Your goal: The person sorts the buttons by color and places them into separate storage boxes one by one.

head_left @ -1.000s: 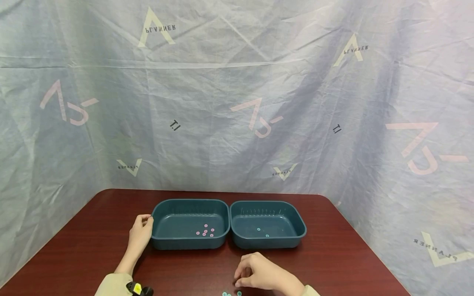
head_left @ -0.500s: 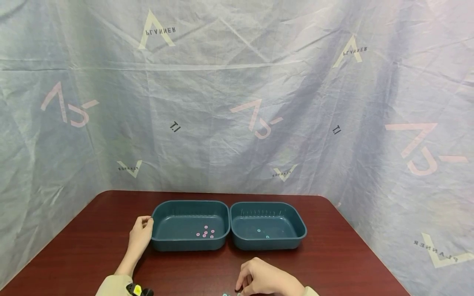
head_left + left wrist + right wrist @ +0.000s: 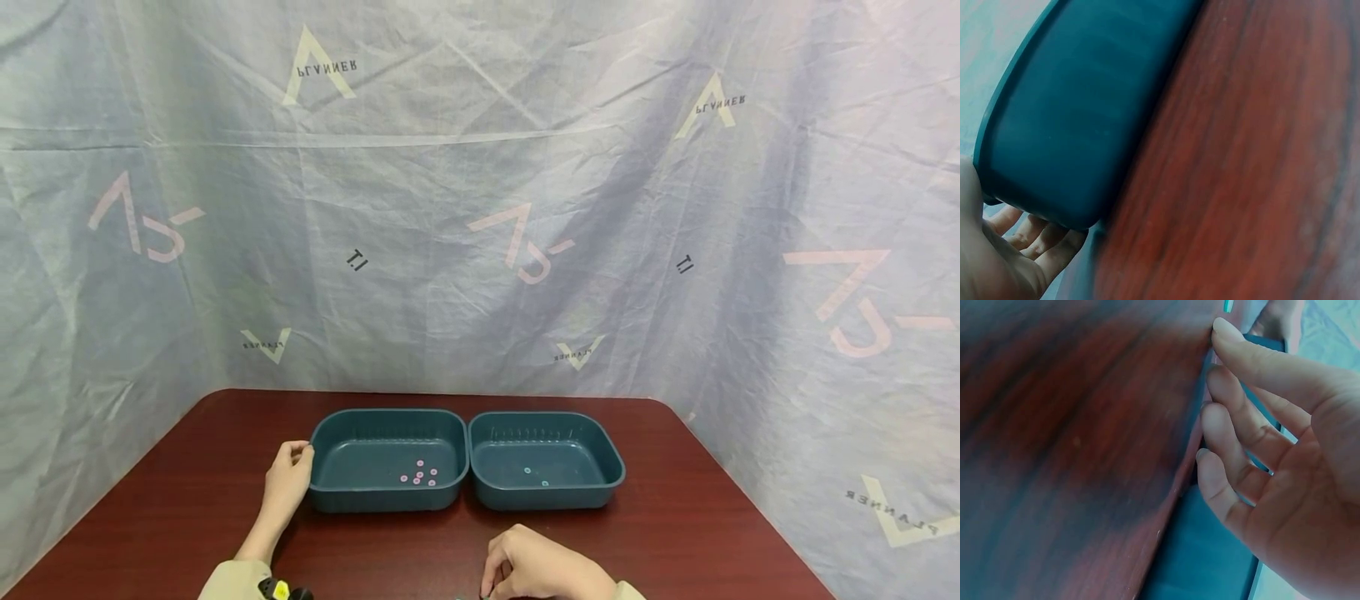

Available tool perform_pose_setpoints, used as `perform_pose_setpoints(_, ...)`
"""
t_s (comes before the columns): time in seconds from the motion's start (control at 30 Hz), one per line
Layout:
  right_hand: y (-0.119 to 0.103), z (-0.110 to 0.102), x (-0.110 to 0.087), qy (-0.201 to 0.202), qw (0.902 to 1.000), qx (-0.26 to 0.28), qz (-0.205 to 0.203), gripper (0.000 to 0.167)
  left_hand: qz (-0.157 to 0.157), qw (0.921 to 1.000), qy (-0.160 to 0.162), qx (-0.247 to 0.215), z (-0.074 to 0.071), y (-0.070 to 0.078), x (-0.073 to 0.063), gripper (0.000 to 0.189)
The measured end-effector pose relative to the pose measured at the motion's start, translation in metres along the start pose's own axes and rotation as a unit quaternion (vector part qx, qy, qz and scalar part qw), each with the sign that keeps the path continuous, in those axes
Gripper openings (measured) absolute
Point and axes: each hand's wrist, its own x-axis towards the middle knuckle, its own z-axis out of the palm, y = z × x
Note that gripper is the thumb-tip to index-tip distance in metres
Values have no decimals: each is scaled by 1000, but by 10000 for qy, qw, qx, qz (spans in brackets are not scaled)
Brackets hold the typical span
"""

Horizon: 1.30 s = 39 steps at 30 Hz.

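Clock positions read on the head view, 12 at the far side. Two teal trays side by side on a reddish-brown counter (image 3: pixel 375 554): left tray (image 3: pixel 378 500), with right tray (image 3: pixel 543 498) at its 3 o'clock; rims touching or nearly so.

Left hand (image 3: pixel 288 475): at 9 o'clock of left tray, fingers bent, holding its end at the rim. Left wrist view shows several fingers against the outer wall.

Right hand (image 3: pixel 536 562): on the near side, at 6 o'clock of right tray. Fingers curled, narrow gap from thumb to index fingertip, low at the counter; cannot tell whether a piece is pinched.

Contents: six small pink rings (image 3: pixel 420 475) in left tray, grouped toward 4 o'clock. Two small blue rings (image 3: pixel 527 471) in right tray, toward 8 and 6 o'clock.

A teal piece (image 3: pixel 461 597), cut by the bottom frame edge, lies at 8 o'clock of right hand.

Backdrop: pale printed sheet (image 3: pixel 405 183), from 9 through 12 to 3 o'clock.
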Motion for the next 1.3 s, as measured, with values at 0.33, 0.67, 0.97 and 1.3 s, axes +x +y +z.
perform_pose_setpoints(0.33, 1, -1, 0, -78, 10000, 34, 45, 12, 12, 10000, 20, 63, 1, -2, 1, 50)
perform_pose_setpoints(0.67, -2, -1, 0, 62, 9981, -544, 279, 15, -61, 10000, -8, 58, 2, -3, 2, 50)
perform_pose_setpoints(0.97, -1, -1, 2, 163, 9971, -733, 117, 14, -52, 10000, -13, 48, 1, -2, 2, 50)
perform_pose_setpoints(1.3, -1, -6, 4, 463, 9975, -515, -114, 12, -15, 10000, 12, 64, 0, -1, 2, 49)
